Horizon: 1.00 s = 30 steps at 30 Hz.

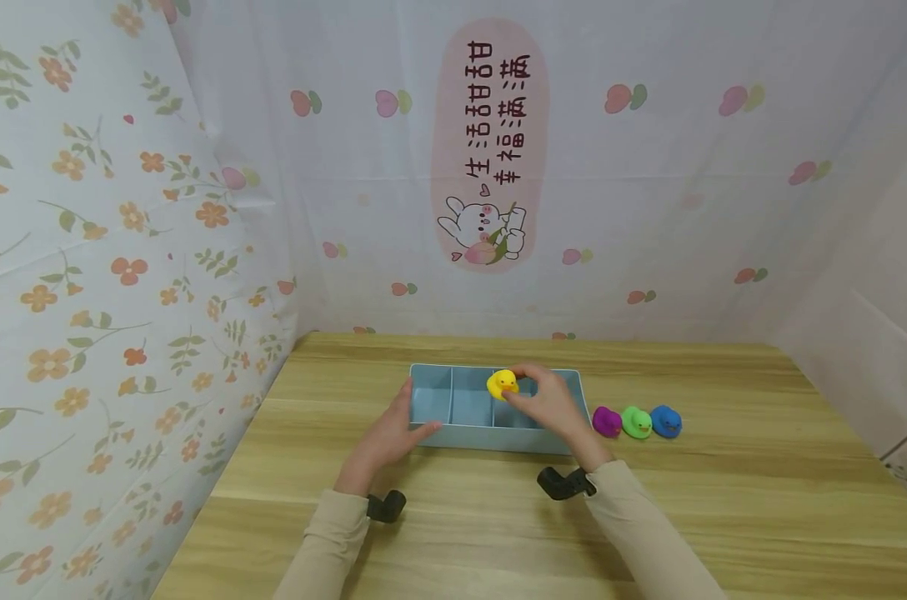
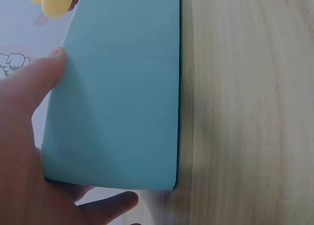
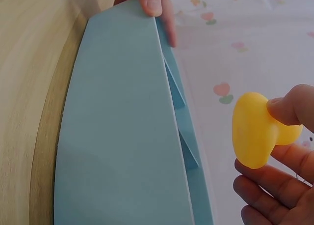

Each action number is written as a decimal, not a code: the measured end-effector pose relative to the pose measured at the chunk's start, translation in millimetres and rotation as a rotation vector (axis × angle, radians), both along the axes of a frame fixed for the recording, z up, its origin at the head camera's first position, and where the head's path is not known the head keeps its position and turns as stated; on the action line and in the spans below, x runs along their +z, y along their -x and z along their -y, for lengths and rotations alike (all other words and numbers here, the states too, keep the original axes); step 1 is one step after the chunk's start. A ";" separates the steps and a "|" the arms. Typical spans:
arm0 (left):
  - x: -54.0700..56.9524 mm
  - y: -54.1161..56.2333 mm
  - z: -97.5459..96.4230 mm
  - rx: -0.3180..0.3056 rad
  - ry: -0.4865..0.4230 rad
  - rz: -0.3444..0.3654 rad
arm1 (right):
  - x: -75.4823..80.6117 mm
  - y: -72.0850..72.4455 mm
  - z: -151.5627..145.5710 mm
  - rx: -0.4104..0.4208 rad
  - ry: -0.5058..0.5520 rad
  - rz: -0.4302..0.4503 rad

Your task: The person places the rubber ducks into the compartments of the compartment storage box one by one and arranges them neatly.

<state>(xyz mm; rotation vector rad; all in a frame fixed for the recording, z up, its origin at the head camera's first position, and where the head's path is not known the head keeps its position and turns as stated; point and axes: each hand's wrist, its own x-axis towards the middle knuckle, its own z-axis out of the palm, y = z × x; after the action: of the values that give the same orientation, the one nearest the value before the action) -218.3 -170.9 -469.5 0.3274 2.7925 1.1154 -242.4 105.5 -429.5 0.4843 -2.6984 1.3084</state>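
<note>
A yellow toy duck [image 1: 502, 384] is pinched between the thumb and fingers of my right hand [image 1: 547, 404], above the middle of a light blue divided box [image 1: 498, 438]. The right wrist view shows the duck [image 3: 255, 130] raised beyond the box's rim, with the lower fingers loosely bent. My left hand [image 1: 389, 433] rests at the box's left end. Its thumb touches the front rim, and its fingers stretch out along the end wall, as the left wrist view also shows. The two left compartments look bare; my right hand partly hides those on the right.
Just right of the box, a purple duck [image 1: 607, 422], a green duck [image 1: 637, 422] and a blue duck [image 1: 666, 422] sit in a row on the wooden table [image 1: 468, 517]. Patterned cloth [image 1: 611, 208] hangs behind the table and along its left side.
</note>
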 end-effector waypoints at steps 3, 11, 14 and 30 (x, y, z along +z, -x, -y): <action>0.3 -0.5 0.0 0.005 0.000 0.009 | 0.6 1.0 4.8 -0.001 -0.005 0.001; 0.4 -0.4 1.2 0.011 0.003 0.017 | 0.8 4.4 16.9 0.009 -0.003 -0.006; 0.4 -0.3 1.9 0.008 0.007 0.014 | 1.2 5.8 21.8 0.015 -0.005 -0.010; -1.0 1.8 -1.3 0.039 -0.002 0.034 | 1.6 9.8 49.7 0.050 0.012 0.000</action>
<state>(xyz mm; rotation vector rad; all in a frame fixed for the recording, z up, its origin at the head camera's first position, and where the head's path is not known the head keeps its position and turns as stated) -220.0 -169.6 -470.5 0.2526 2.7795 1.1215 -252.2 55.8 -427.8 0.5541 -2.6934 1.3358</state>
